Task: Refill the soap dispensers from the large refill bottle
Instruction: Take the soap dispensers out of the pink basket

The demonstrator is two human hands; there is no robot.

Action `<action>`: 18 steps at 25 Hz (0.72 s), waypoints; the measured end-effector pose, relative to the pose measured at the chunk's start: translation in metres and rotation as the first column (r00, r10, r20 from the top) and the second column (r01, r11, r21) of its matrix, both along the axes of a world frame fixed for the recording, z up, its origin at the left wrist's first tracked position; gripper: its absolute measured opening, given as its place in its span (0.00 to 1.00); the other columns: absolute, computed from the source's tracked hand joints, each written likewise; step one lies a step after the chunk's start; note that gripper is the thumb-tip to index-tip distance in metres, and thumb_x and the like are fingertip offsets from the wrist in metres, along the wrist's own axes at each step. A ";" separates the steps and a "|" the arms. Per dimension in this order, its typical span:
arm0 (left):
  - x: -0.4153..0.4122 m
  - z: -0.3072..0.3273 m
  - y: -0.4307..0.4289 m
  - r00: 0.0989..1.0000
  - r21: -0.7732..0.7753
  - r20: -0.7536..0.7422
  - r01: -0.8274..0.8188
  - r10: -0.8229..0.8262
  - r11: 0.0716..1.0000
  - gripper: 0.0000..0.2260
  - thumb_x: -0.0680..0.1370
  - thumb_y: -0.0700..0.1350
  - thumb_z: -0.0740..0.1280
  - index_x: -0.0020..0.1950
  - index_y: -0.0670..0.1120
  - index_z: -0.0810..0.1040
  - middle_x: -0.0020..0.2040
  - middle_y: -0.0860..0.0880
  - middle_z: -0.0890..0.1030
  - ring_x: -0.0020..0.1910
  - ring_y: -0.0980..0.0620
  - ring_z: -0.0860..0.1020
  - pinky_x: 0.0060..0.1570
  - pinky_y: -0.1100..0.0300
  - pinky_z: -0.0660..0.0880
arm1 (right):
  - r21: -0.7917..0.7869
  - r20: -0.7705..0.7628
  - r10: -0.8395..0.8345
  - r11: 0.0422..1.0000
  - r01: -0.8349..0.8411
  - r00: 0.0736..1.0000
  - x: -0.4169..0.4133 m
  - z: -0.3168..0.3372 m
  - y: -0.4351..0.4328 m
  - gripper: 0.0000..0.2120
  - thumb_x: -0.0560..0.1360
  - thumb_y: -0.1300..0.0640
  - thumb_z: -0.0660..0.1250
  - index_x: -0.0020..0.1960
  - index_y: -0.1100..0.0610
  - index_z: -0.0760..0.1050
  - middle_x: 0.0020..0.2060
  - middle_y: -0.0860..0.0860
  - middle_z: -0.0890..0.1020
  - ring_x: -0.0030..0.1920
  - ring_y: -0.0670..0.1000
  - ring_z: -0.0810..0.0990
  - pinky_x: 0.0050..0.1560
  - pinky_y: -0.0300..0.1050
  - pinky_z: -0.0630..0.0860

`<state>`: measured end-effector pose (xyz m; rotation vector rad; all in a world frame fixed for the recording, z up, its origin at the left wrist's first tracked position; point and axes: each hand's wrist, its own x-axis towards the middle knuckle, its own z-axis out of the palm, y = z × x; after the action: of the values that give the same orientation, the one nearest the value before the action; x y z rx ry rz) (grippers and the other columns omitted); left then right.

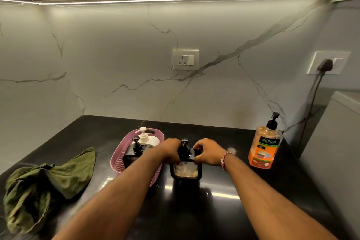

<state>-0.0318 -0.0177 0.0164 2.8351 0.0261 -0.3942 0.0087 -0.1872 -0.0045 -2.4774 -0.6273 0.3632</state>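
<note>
Both forearms are being stretched toward twelve o'clock, the left hand (171,150) and right hand (208,152) being curled inward, knuckles up, fingers bent in a grasp.

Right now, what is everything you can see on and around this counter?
Square dispenser: one, black with clear front, counter centre, held by both hands.
Basket: one, pink, left of it, holding two pump bottles.
Black pump bottle: one, inside basket.
White pump bottle: one, inside basket, behind.
Refill bottle: one, orange, black pump, counter right.
Cloth: one, green, crumpled, counter left.
Wall sockets: two, white, one centre, one right with black plug.
Counter: black, glossy.
Left hand: on dispenser top.
Right hand: on dispenser top, wrist thread.
</note>
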 end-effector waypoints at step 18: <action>-0.016 0.096 0.062 0.975 -0.372 0.167 -0.076 0.148 0.925 0.37 0.69 0.44 0.78 0.75 0.48 0.65 0.69 0.45 0.72 0.62 0.43 0.76 0.65 0.44 0.72 | 0.384 0.334 -0.152 0.923 0.013 0.930 -0.011 0.103 0.083 0.21 0.70 0.60 0.72 0.63 0.59 0.74 0.55 0.55 0.79 0.54 0.52 0.77 0.52 0.40 0.73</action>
<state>-0.0478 0.0446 0.1124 2.4756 0.0693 -0.0845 -0.0023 -0.1039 0.0985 -2.1963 -0.6606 -0.2368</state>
